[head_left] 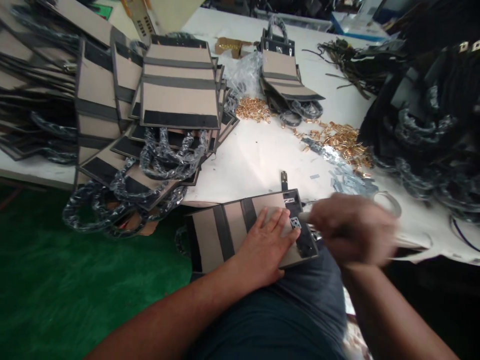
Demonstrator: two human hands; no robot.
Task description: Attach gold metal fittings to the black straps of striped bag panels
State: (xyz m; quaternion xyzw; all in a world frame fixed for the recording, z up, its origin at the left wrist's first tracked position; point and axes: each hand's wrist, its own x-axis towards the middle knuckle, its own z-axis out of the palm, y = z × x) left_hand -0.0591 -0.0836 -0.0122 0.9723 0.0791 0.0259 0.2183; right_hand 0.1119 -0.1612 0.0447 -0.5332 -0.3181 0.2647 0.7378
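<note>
While it lies flat across the person's lap at the table edge, the beige fabric bag panel with dark stripes (240, 227) is pinned by the left hand (268, 247), whose fingers are spread and pressing down, gripping nothing. Just beside those fingertips sits a small silver metal clasp plate (295, 223) on the panel's dark end strip. The right hand (350, 230) is blurred; its fingers look curled around a slim pale tool (305, 217) whose tip reaches the plate (whether the grasp is firm cannot be told).

As a judgement, the tool tip works very near the left fingertips, so a slip could jab them, and the panel, half off the white table (258, 155), could slide off the knee if the pressure eases.

Farther out lie scattered gold metal fittings (337, 137) and small grey-blue plates (350, 180). A heap of finished beige-and-black striped bags with plastic-wrapped handles (165, 105) leans to the left, and it looks ready to spill towards the green floor (75, 280).
</note>
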